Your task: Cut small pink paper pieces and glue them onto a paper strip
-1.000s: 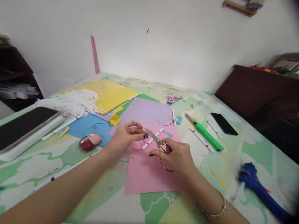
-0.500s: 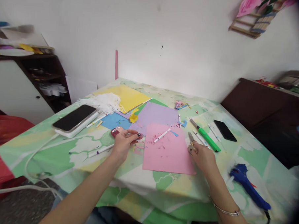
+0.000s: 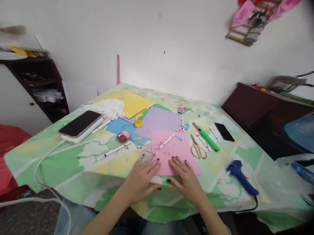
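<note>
My left hand [image 3: 141,177] lies flat at the table's front edge, its fingertips over the left corner of a pink sheet [image 3: 181,148]. On the same sheet's near side rests my right hand [image 3: 184,176], fingers spread, holding nothing. A white marker [image 3: 167,140] and pink paper scraps sit on the sheet. Gold-handled scissors [image 3: 197,147] lie to its right, beside a green utility knife [image 3: 205,135] and white markers. A small dark red and pink object [image 3: 123,136] is on the left, past another white marker [image 3: 114,151].
Farther back are purple [image 3: 160,119], yellow [image 3: 134,101] and blue paper, with white yarn [image 3: 107,108]. A phone [image 3: 81,123] sits on a white box with a cable at left. At right are a black phone [image 3: 224,132] and a blue glue gun [image 3: 242,178].
My right hand has let go of the scissors, which now lie on the table. Both hands have come back to the pink sheet's near edge. The view has shifted slightly.
</note>
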A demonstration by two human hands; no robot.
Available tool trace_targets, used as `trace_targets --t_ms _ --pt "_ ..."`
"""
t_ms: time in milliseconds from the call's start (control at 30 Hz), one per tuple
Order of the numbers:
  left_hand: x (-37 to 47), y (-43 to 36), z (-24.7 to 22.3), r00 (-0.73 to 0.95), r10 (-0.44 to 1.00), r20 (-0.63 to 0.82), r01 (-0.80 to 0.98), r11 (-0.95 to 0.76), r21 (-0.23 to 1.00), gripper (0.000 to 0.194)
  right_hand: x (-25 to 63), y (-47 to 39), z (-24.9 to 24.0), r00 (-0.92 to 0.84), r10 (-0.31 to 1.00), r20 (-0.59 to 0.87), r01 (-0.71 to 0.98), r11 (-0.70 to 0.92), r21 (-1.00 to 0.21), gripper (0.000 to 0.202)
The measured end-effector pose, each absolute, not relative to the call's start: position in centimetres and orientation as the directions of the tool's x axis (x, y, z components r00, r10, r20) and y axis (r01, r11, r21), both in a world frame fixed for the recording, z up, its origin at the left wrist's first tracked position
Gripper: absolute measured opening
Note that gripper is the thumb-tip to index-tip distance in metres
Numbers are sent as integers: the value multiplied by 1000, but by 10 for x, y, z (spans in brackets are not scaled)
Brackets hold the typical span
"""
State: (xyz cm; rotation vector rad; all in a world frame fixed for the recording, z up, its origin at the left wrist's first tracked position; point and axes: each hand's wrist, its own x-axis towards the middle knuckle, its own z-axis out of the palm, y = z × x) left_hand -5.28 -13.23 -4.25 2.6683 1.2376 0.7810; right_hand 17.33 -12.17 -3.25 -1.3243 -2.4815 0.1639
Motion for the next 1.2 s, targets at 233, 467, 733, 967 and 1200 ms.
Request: trace_targets --t_ms 233,467,733,967,1200 --pt "-45 -134 -48 569 680 462 668 -710 222 30 198 -134 -23 -517 801 302 725 598 -341 47" --pt "-49 -121 -34 595 601 533 629 -762 157 14 186 -138 -5 -519 794 315 749 600 -280 51" --pt "-66 -76 -7 549 578 604 632 -760 152 21 203 -114 5 -393 738 548 749 603 -274 32" --pt "-51 27 135 432 501 750 799 -598 -61 28 216 -6 91 -9 678 735 787 458 -413 14" --pt "-53 -41 178 351 88 932 805 -536 -253 12 216 -24 138 53 302 952 637 724 -264 24"
